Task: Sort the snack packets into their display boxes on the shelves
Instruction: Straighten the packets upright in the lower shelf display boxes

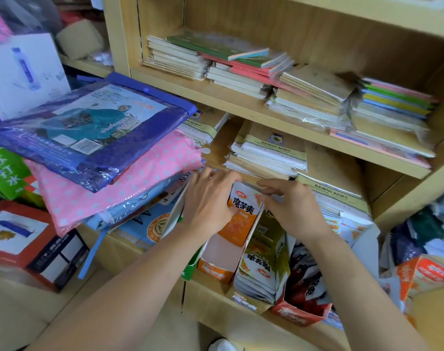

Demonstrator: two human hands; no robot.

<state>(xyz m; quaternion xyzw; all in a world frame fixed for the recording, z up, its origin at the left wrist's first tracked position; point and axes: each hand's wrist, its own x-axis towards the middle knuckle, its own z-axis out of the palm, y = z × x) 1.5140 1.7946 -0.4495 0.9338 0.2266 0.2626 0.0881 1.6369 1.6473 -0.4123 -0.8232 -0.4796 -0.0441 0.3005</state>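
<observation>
Presently a packet is held upright at the far end of the orange box. Its left edge is gripped by the left hand, its top right corner by the right hand.

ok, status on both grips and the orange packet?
Left grip and right grip both hold orange packet. Packet upright, partly inside orange box. Nothing blocking; yellow box of packets close beside.

free room low in the orange display box, raincoat stack left, yellow packets right
</observation>
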